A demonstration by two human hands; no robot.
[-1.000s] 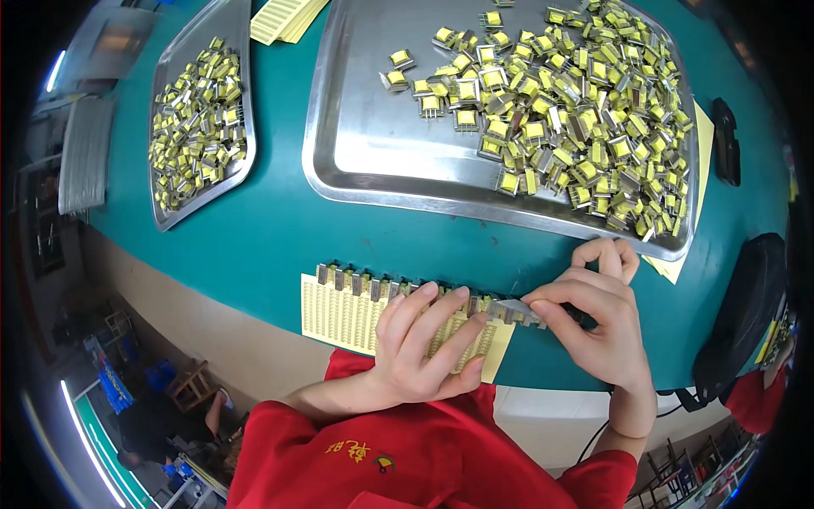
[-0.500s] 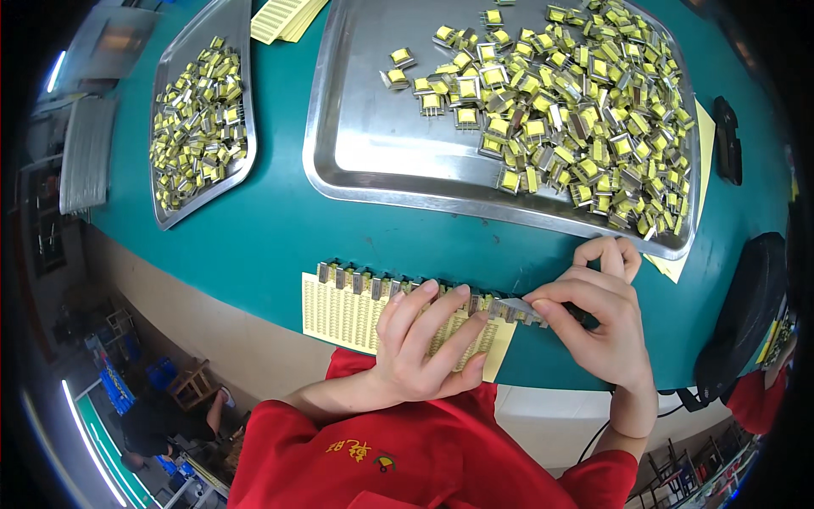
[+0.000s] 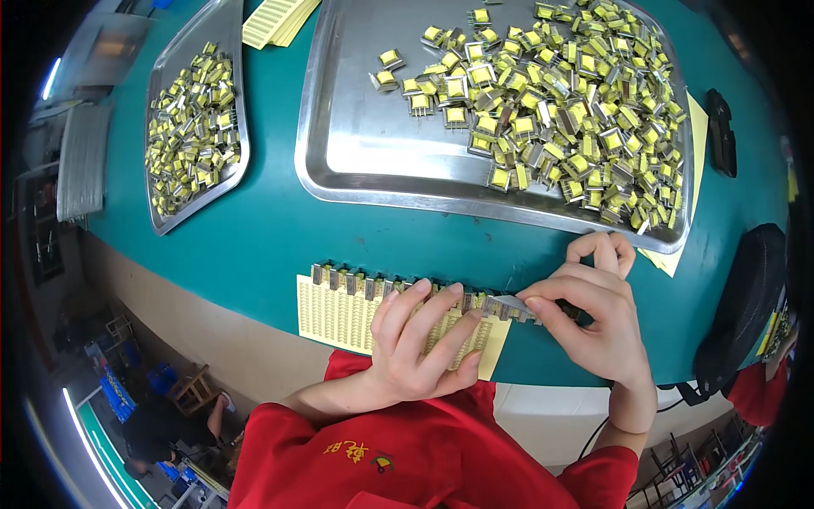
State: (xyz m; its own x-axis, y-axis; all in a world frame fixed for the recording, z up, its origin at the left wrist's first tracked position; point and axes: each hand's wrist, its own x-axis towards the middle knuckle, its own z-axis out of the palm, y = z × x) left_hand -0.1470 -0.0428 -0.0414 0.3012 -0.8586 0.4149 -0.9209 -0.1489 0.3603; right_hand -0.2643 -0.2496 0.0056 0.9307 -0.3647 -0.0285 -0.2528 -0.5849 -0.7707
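At the far left, a narrow steel tray (image 3: 191, 51) is lying on the green table (image 3: 280, 229), holding a heap of small yellow-taped components (image 3: 188, 127). Just right of its top end, a stack of yellow label sheets (image 3: 275, 19) is poking in from the upper edge. Further right, a large steel tray (image 3: 373, 161) is sitting with its left half bare and its right half piled with loose yellow components (image 3: 560, 110). Near the table's front edge, a yellow label sheet (image 3: 335, 310) is lying flat, and a row of grey components (image 3: 373, 284) is standing in a line along its far edge. The left hand (image 3: 420, 343) is resting open on the sheet, its spread fingers pressing against that row. Right of it, the right hand (image 3: 598, 318) is pinching a small silvery strip (image 3: 511, 303) between thumb and forefinger, touching the row's right end. At the far right, a black object (image 3: 721, 131) is lying on the table, and a dark bag-like shape (image 3: 750, 297) is hanging by the edge.
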